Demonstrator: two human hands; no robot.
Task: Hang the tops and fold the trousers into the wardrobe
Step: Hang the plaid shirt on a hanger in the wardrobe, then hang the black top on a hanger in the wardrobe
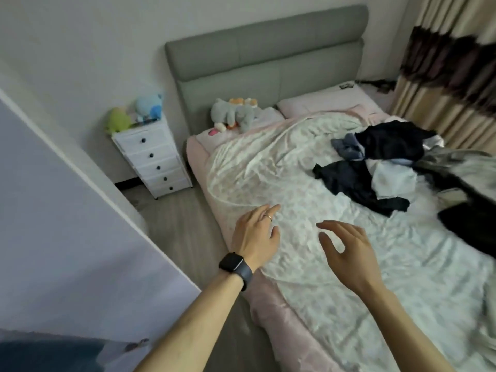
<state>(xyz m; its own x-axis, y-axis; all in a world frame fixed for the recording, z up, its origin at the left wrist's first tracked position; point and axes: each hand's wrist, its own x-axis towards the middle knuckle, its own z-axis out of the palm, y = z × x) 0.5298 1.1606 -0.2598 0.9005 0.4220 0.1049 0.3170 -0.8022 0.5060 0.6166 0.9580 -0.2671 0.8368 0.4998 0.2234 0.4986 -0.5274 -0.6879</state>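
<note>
A heap of clothes (386, 167) lies on the right half of the bed (268, 162), with black, dark blue, grey and white pieces mixed together. More dark and grey garments (464, 200) spread toward the right edge. My left hand (255, 234), with a ring and a black watch on the wrist, hovers over the near left side of the quilt, fingers relaxed and empty. My right hand (346, 251) is beside it, fingers loosely spread, holding nothing. Both hands are well short of the clothes heap.
A pale wardrobe door or panel (67, 224) fills the left. A white drawer unit (155, 159) with plush toys stands beside the grey headboard (268, 57). Plush toys (236, 111) and a pillow sit at the bed's head. Curtains (451, 76) hang at the right. Floor strip runs along the bed.
</note>
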